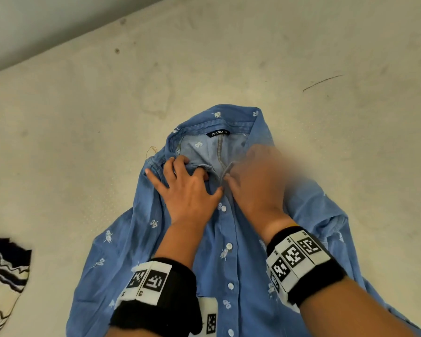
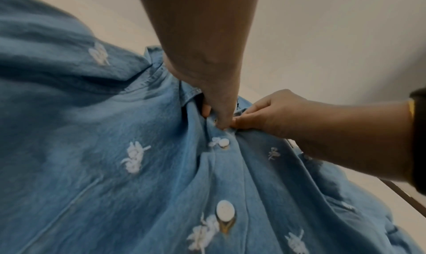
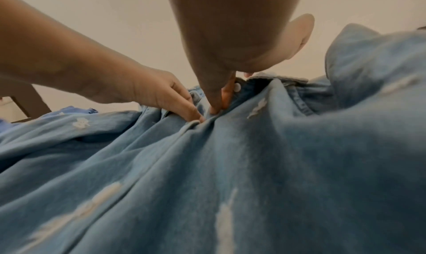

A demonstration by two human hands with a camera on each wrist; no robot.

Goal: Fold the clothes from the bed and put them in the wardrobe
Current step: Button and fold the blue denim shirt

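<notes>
A blue denim shirt (image 1: 136, 251) with small white embroidered motifs and white buttons lies front-up on the beige bed (image 1: 229, 57), collar pointing away from me. My left hand (image 1: 187, 183) pinches the left front edge of the shirt (image 2: 92, 166) just below the collar. My right hand (image 1: 253, 181), blurred in the head view, pinches the right front edge of the shirt (image 3: 299, 166) beside it, next to the top button (image 3: 237, 87). The two hands (image 2: 221, 119) meet at the open neck, thumbs almost touching. The buttons below the neck look fastened.
A knitted garment (image 1: 3, 280) with cream and dark zigzag stripes lies at the left edge of the bed. A pale wall (image 1: 46, 25) borders the bed at the upper left. Bare mattress stretches beyond and to the right of the shirt.
</notes>
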